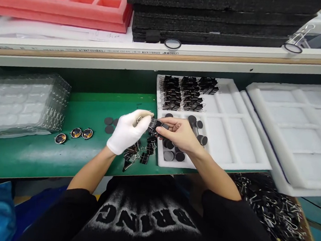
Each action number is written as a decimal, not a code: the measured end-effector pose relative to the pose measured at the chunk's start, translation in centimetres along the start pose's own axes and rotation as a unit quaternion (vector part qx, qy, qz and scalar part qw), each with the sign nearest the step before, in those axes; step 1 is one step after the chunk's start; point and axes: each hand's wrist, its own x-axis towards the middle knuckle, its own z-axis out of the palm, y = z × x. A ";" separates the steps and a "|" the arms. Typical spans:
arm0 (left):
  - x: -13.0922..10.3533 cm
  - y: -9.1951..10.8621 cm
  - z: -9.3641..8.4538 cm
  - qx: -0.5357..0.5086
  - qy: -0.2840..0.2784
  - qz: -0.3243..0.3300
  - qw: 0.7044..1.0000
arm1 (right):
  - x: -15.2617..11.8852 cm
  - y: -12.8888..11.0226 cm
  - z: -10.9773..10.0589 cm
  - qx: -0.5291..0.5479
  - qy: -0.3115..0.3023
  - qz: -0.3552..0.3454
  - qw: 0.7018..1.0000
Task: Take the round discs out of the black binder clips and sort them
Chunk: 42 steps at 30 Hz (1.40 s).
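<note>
I am wearing a black short-sleeved T-shirt with "BRING" lettering over powdery white, and a white glove is covering my left hand.

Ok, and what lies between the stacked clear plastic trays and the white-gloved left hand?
Three round, silver-rimmed pieces with orange-and-black faces, then flat dark-grey discs, on the green tabletop, in the head view.

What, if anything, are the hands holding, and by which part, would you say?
Black binder clips, between the left hand and right hand; the exact parts gripped cannot be told.
</note>
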 end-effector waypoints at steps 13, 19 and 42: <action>-0.1 0.9 -1.3 0.032 -0.027 0.044 0.998 | -0.7 -1.5 0.1 -0.085 -0.037 -0.038 0.995; -0.9 -0.4 -1.7 0.096 -0.041 0.023 0.994 | 0.5 -1.6 -4.3 -0.201 0.004 -0.101 0.974; -8.5 -12.3 -6.7 0.190 0.242 0.058 0.950 | 12.0 3.6 -30.2 -0.540 0.242 -0.083 0.802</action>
